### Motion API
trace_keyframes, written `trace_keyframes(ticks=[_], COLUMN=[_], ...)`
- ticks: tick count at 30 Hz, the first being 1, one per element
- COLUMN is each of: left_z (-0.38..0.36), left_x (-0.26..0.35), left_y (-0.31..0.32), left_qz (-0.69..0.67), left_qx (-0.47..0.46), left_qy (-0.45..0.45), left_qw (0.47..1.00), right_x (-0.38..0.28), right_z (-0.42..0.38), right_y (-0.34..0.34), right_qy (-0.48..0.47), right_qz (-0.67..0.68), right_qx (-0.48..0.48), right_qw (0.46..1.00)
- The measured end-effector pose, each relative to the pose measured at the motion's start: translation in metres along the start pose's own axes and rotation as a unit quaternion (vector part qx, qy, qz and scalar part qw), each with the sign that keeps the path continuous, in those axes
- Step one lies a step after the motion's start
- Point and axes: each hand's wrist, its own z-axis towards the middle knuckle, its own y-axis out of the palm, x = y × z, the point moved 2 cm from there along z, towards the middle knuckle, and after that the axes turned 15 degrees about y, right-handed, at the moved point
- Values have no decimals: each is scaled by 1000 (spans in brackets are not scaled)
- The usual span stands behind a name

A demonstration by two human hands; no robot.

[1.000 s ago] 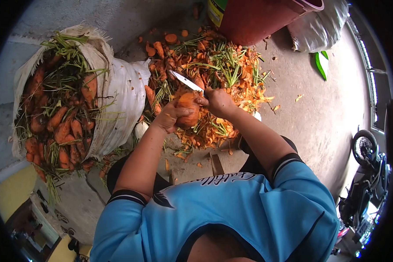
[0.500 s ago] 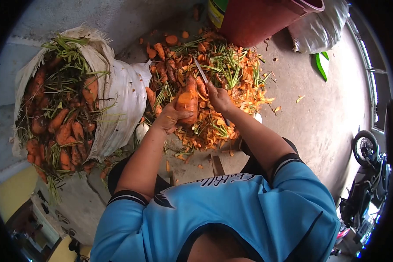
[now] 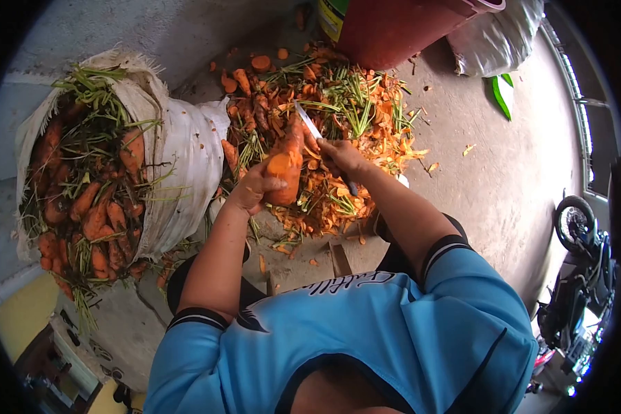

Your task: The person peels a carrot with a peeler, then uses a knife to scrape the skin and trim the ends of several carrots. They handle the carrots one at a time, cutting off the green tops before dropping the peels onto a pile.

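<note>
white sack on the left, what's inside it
Orange carrots crowd the open mouth of the white sack, with green stalks tangled among them. Whatever lies deeper cannot be seen: the front carrots and the sack's cloth cover it.

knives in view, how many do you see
1: a knife, held in the right hand. Others could be hidden under the peelings.
</note>
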Motion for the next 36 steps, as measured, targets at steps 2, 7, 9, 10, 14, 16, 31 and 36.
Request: trace_keyframes(ticks=[2,7,9,10,14,16,31,36], left_z=[-1,-4,-4,-4,-8,-8,-12,-17], left_x=[1,6,6,6,12,14,-20,11], left_y=[0,3,-1,-2,-1,6,-52,-27], left_qz=[29,56,49,45,94,220,320,-17], left_qx=[-44,-110,-132,-143,-137,-118,134,202], left_qy=[-14,-32,-30,-30,-52,-39,42,-23], left_qw=[999,992,990,988,985,967,937,979], right_x=[-7,-15,-14,-13,-9,-9,69,65], right_z=[2,-8,-10,-11,-24,-25,46,86], right_y=[-6,-8,-6,-5,8,14,37,-22], right_qy=[-11,-20,-50,-65,-49,-66,-7,82], right_qz=[22,-36,-45,-49,9,29,-616,-304], right_qx=[-82,-138,-134,-132,-102,-100,30,350], right_qw=[996,990,989,988,994,992,787,882])
